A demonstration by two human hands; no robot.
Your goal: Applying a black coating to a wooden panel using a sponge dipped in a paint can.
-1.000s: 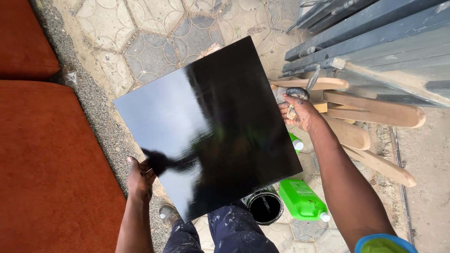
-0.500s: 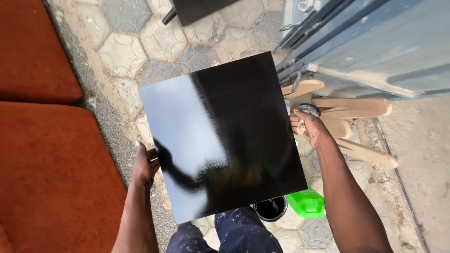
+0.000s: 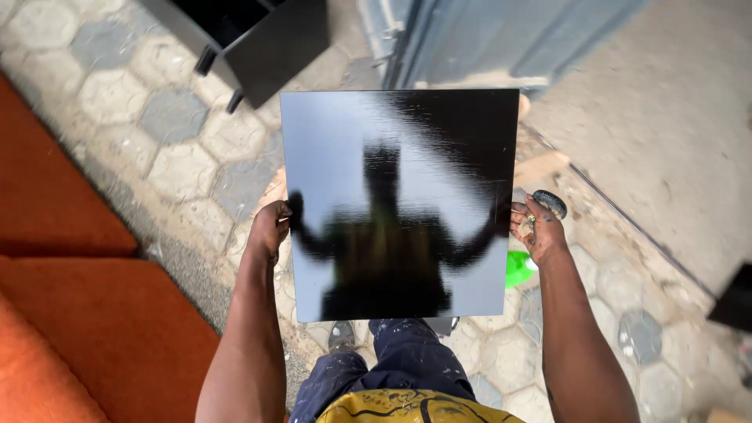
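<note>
glossy black square panel (image 3: 399, 196) held flat out in front of the person, over hexagon paving (image 3: 125, 117), at about waist height above their paint-flecked trousers (image 3: 399, 360).

left hand (image 3: 270, 227) on the panel's left edge, low down; fingers curled around the rim, thumb on top. right hand (image 3: 536, 227) on the right edge at about the same level, fingers closed against the rim, with a small dark rounded thing (image 3: 550, 204) tucked in the same hand. what that is, cannot tell.

the surface mirrors sky and the holder's own outline, so it looks very smooth, likely freshly lacquered. judged stiff: no sag between the two hands. judged slippery on the face and easy to mark, which fits the edge-only hold. opposite edges, hands level, seems the sound place to grip.

around: orange-red cushions (image 3: 94, 329) on the left, a black cabinet piece (image 3: 251, 39) above the panel on the paving, a grey metal door (image 3: 501, 39) top right, a green container (image 3: 517, 266) peeking out under the panel's right side.
</note>
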